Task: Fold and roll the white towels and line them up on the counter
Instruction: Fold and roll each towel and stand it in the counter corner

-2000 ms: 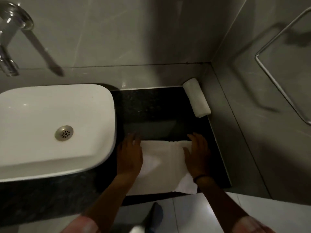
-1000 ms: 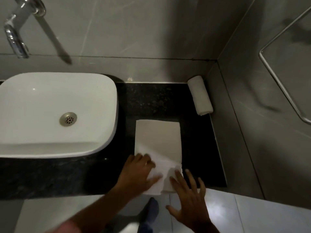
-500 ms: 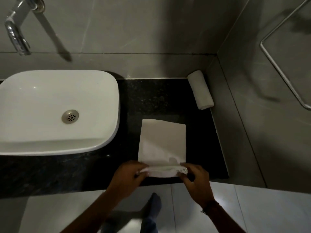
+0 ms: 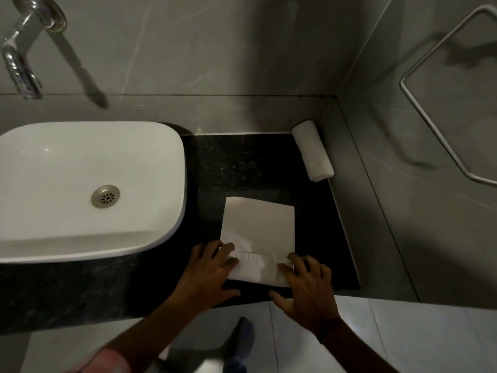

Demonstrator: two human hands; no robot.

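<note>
A folded white towel (image 4: 259, 224) lies flat on the black counter (image 4: 236, 162), its long side running away from me. Its near end is turned over into a short roll (image 4: 258, 267). My left hand (image 4: 207, 273) presses on the left end of that roll, fingers spread over it. At the right end rests my right hand (image 4: 306, 286), fingers on the roll and thumb toward the counter edge. A finished rolled white towel (image 4: 313, 154) lies against the right wall at the counter's back corner.
A white basin (image 4: 80, 184) fills the left of the counter, with a chrome tap (image 4: 21, 63) on the wall above. A metal rail (image 4: 435, 103) hangs on the right wall. Pale floor tiles and my foot (image 4: 239, 343) show below the counter edge.
The towel went from spread sideways under both hands to a narrow strip pointing away. Both hands then took its near end and turned it over into the start of a roll.
</note>
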